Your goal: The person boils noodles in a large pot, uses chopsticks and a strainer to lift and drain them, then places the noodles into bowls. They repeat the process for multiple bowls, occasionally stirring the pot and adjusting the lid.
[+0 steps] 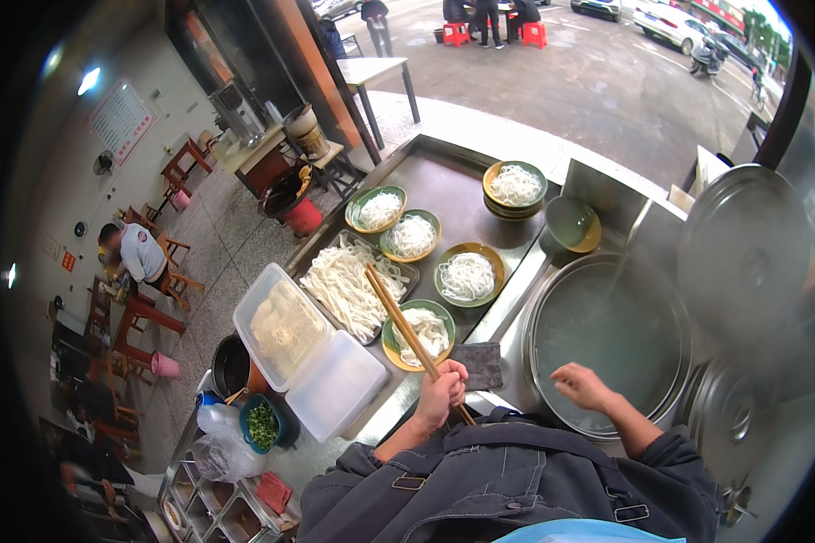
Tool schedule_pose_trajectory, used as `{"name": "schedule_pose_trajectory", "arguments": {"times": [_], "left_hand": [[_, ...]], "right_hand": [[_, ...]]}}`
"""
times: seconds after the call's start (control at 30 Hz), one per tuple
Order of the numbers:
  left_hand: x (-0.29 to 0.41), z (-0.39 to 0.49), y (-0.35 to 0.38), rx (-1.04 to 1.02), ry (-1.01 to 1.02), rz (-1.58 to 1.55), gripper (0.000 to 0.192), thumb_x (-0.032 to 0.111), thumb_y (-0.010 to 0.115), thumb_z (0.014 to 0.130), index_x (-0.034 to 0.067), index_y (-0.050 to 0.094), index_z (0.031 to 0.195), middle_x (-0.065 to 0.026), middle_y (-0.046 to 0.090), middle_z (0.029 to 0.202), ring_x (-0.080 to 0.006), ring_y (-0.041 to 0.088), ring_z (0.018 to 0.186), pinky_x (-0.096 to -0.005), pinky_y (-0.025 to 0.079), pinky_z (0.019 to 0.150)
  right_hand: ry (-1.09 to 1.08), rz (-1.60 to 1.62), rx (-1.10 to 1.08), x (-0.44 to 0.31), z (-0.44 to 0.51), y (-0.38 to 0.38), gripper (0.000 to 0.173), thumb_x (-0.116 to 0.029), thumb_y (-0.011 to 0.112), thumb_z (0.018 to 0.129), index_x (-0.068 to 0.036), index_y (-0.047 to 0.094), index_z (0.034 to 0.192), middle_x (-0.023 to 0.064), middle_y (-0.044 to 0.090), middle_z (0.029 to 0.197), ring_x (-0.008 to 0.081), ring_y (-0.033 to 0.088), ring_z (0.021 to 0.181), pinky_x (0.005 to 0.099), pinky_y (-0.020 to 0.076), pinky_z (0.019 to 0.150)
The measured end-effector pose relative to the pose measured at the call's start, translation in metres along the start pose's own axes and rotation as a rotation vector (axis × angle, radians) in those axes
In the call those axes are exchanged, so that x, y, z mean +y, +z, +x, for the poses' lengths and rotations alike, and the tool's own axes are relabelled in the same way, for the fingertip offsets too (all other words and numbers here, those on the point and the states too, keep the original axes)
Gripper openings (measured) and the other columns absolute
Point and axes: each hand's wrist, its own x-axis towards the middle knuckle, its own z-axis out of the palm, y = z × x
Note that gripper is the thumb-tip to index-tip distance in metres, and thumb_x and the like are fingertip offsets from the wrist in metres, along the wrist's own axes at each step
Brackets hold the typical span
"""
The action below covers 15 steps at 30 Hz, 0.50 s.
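My left hand [441, 394] is closed around a pair of long wooden chopsticks [407, 326], which point up and away over a bowl of wide white noodles [422, 336]. My right hand [581, 387], empty with its fingers loosely apart, hovers above the near part of a large steaming pot [611, 339] of cloudy liquid. Beyond the chopsticks, a tray of wide noodles [346, 282] lies beside several green and yellow bowls with thin white noodles [467, 277]. A dark folded cloth [479, 366] rests between the nearest bowl and the pot.
An empty bowl [574, 224] sits at the pot's far rim, with metal lids [744, 241] to the right. On the left are a plastic container of noodles [282, 326], its pale lid [336, 383], chopped green onions [263, 426] and metal compartments [221, 506]. People sit farther off.
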Motion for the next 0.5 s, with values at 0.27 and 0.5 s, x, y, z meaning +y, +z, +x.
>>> {"name": "schedule_pose_trajectory", "arguments": {"times": [0.27,0.5], "left_hand": [[0.002,0.006,-0.001,0.002,-0.015,0.046,0.01,0.006,0.04,0.089,0.002,0.049,0.086,0.0052,0.028,0.051,-0.0064,0.024,0.04,-0.0236,0.023,0.041],[0.002,0.014,0.001,0.001,-0.03,0.024,0.01,0.005,0.041,0.088,0.002,0.05,0.086,0.0052,0.028,0.05,-0.0062,0.024,0.04,-0.0233,0.023,0.041]], "right_hand": [[0.024,0.01,0.158,-0.004,0.021,-0.053,0.019,-0.006,0.061,0.084,-0.004,0.06,0.102,0.0108,0.057,0.102,0.022,0.062,0.082,0.0316,0.0528,0.072],[-0.025,-0.032,0.218,-0.002,0.035,-0.086,0.019,-0.004,0.06,0.083,-0.004,0.06,0.102,0.0101,0.056,0.109,0.02,0.062,0.083,0.0306,0.053,0.073]]}}
